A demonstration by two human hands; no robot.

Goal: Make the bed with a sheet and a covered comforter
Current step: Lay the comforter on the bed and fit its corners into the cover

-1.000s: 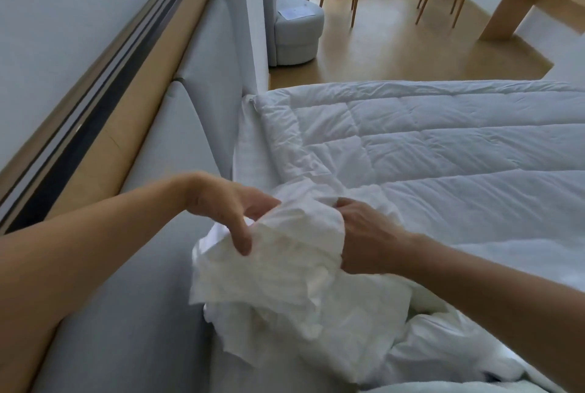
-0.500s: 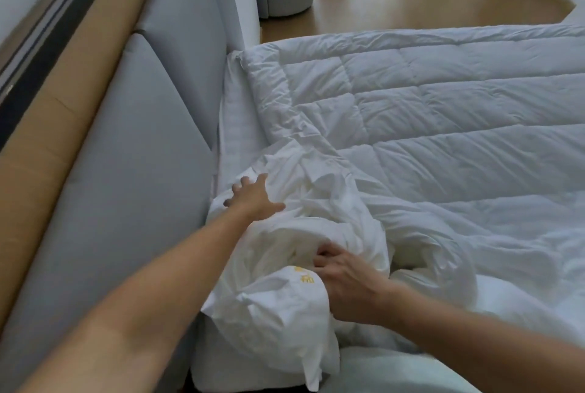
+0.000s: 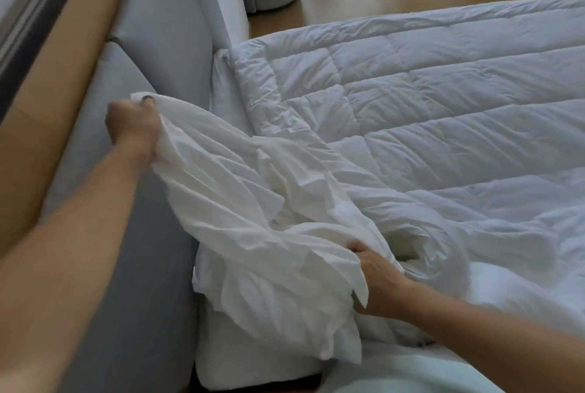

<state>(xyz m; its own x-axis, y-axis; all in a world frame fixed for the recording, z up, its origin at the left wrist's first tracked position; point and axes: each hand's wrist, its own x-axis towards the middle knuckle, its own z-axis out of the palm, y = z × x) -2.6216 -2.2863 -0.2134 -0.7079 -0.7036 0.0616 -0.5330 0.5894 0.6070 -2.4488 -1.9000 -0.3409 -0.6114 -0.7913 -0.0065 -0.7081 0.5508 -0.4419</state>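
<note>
Head, cover [image 3: 240, 221] draped between left grip [image 3: 133, 128], right grip [image 3: 380, 281]

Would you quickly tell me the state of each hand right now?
Left hand: closed, gripping one end of the cover.
Right hand: closed, gripping the cover's bunched lower part.

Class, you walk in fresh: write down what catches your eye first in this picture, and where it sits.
First, the crumpled white cover bunched over the near corner of the mattress, gripped by the left hand up beside the grey headboard and by the right hand lower down. Behind it, the quilted comforter lies spread out toward the far right.
</note>
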